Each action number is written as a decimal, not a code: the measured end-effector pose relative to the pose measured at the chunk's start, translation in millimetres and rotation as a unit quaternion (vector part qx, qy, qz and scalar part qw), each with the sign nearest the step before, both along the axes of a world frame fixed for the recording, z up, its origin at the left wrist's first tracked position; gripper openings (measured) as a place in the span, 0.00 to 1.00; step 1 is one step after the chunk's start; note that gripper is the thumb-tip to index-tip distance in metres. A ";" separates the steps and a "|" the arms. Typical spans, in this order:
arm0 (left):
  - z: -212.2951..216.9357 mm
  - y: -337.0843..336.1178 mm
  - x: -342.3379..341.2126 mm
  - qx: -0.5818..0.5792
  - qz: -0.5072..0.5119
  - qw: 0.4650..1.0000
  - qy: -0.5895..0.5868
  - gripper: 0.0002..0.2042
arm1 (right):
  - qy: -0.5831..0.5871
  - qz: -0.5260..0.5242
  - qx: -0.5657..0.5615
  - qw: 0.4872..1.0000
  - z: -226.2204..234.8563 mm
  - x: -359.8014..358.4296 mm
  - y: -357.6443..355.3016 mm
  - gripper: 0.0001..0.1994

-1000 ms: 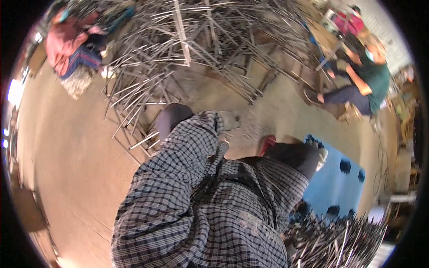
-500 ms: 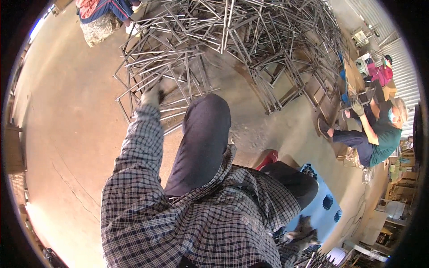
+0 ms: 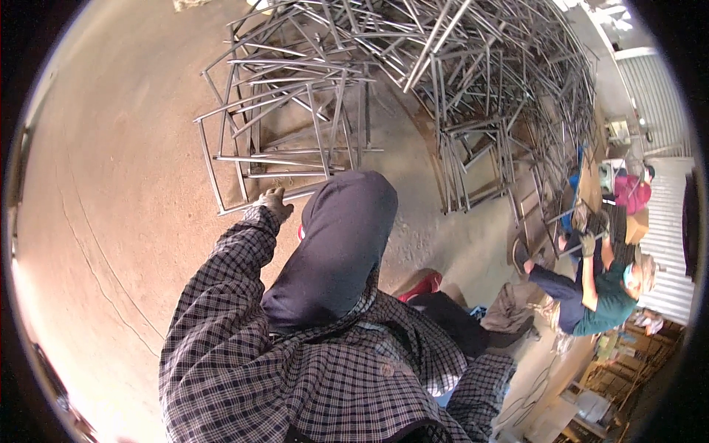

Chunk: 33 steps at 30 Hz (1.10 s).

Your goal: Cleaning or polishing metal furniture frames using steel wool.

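One metal frame held at the edge of the heap

One rectangular frame of thin grey metal rod (image 3: 244,188) is seen lying on the sandy floor (image 3: 111,221), at the near left edge of a big tangled pile of similar frames (image 3: 443,81). Its lower bar is met by the left hand (image 3: 272,203), which is gloved and stretched out from a checked sleeve (image 3: 221,295); the grip is closed around that bar, as far as can be told from above. The right hand is not seen, being hidden below the body and the raised knee in dark trousers (image 3: 340,244). A red shoe (image 3: 422,284) is shown just right of the knee. Well apart, at the right rim, a seated person in a green top (image 3: 609,295) is seen beside more frames, with another person in pink (image 3: 631,192) behind.
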<state>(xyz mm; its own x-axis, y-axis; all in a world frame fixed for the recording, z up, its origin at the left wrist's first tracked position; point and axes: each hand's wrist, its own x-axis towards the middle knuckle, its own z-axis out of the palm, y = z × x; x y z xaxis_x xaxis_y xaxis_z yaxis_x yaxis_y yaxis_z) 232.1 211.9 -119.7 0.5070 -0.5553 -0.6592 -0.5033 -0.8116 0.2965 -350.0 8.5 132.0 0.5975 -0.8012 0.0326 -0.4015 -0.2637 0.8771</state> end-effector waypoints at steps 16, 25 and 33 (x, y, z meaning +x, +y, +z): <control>-13.6 -51.3 -13.3 0.038 -0.077 0.995 -0.048 0.31 | -0.083 -0.281 0.343 0.892 16.6 88.2 21.7 0.27; -16.7 -59.1 -9.4 0.072 -0.055 0.996 -0.017 0.23 | -0.227 -0.267 0.393 0.850 0.7 53.8 37.4 0.28; -32.5 -32.4 2.8 0.021 0.007 1.000 -0.013 0.12 | -0.381 -0.228 0.428 0.787 -16.8 33.9 33.7 0.30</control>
<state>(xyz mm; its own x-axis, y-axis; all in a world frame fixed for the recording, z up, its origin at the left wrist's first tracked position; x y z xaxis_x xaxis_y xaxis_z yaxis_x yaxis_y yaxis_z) 234.9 179.5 -152.2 0.5313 -0.5197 -0.6691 -0.4990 -0.8302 0.2486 -316.1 42.2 115.2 0.3099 -0.8503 -0.4253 -0.9490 -0.3036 -0.0845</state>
